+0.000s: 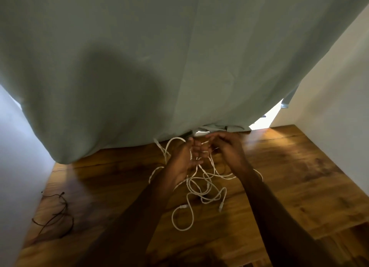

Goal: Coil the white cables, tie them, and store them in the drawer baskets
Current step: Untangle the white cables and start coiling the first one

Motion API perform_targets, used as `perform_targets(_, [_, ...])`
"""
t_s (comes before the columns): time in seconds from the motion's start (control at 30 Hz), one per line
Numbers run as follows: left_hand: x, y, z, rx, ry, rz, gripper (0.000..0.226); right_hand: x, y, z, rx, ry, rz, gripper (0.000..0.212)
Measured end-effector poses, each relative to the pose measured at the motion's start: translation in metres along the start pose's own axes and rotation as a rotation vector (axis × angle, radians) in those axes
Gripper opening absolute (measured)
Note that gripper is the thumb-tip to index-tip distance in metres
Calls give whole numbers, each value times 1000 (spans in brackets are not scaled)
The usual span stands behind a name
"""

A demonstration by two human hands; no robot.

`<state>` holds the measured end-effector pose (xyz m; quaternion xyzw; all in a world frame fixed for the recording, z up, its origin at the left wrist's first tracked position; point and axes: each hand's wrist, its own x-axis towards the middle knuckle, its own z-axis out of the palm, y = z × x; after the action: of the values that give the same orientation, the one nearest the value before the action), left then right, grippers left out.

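The white cables [201, 189] lay tangled on the wooden surface [289, 177] just before the green curtain [159, 67], looking light, limp and snag-prone. The left hand [184, 159] and right hand [225, 147] had fingers curled around strands; gripping near a plug end seemed wisest.

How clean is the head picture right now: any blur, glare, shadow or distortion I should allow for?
Head view: wide-angle bend bows the curtain and walls; a big soft shadow lies on the curtain; blown-out daylight glares at its lower right edge; both hands, left hand and right hand, are slightly motion-blurred; the white cables read clearly.
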<state>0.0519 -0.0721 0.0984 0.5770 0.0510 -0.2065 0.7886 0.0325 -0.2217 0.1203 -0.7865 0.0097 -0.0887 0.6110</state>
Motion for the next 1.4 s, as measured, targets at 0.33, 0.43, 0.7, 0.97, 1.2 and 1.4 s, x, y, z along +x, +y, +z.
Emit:
perform_targets(0.33, [-30, 28, 6, -162, -590, -91, 64, -1, 12, 38, -324, -286, -29, 33])
perform_targets(0.43, [-30, 37, 1, -200, -621, 1, 55, -9, 11, 48, -325, -372, 41, 18])
perform_targets(0.7, [-9, 51, -14, -255, -337, 170, 51, -18, 36, 37, -478, -406, -248, 21])
perform_targets(0.97, [6, 35, -16, 55, 33, 350, 28, -8, 62, 7, -806, -435, -482, 27])
perform_targets(1.2, [14, 15, -22, 655, 87, 332, 34, 4, 45, -9, -658, -401, -633, 19])
perform_targets(1.4, [-1, 23, -12, 690, -168, 225, 53, 17, 21, -10, -440, -349, -678, 10])
